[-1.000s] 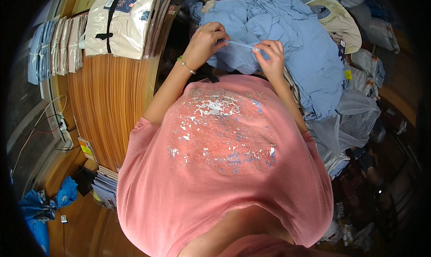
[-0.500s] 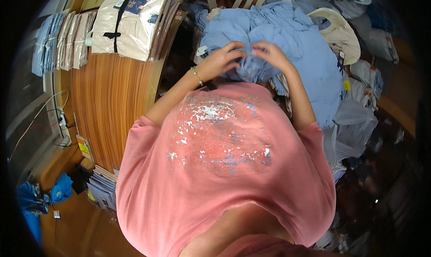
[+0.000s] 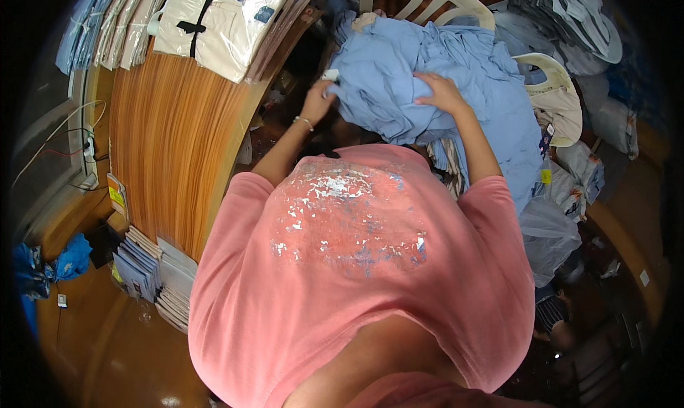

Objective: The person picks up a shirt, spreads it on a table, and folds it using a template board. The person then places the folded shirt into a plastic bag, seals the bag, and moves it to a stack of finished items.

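Note:
A big heap of light-blue garments (image 3: pixel 491 87) lies in front of me, draped over a chair, its cloth loosely crumpled. At the heap's left edge, my left hand (image 3: pixel 318 103) is closed on the blue cloth, beside a small white tag (image 3: pixel 330 74). My right hand (image 3: pixel 439 93) rests on top of the same cloth with its thumb and fingers apart. Which garment of the heap each hand touches cannot be made out. Some striped fabric (image 3: pixel 446 158) shows beneath the heap near my right forearm.
On the left stands a wood-grain table (image 3: pixel 178 137) with bagged, folded cream garments (image 3: pixel 214 30) and blue bundles (image 3: pixel 89 27). A cream chair back (image 3: pixel 427 0) is behind the heap. Clear plastic bags (image 3: pixel 548 237) lie at right. Folded stacks (image 3: pixel 142 269) sit low left.
My hands have moved apart: the left went to the heap's left edge and closed on the cloth, the right settled onto the garment. The view has shifted slightly.

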### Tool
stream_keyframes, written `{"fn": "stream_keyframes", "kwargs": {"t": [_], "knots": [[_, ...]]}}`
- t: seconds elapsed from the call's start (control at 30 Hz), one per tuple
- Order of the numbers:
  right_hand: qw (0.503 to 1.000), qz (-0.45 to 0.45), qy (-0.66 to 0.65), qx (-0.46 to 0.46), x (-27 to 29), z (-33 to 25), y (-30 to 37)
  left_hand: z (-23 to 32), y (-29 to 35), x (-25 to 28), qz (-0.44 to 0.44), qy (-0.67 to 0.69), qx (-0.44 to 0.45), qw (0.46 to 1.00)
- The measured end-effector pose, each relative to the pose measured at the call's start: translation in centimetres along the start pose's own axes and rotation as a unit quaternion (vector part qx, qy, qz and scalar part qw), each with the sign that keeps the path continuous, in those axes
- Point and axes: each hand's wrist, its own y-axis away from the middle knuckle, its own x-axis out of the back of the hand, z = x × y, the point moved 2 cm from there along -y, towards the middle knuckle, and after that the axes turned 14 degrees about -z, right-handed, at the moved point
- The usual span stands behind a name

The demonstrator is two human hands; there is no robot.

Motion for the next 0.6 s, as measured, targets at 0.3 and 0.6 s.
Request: {"fn": "stream_keyframes", "kwargs": {"t": [0.3, 0.6], "knots": [[0.894, 0.372, -0.207, -0.14, 5.2, 11.8, 17.5, 11.9, -1.5, 10.9, 0.151, 0.194, -0.003, 0.969], [0.938, 0.227, -0.125, -0.23, 0.7, 8.6, 16.2, 9.0, 2.2, 6.6, -0.067, 0.115, 0.029, 0.991]]}}
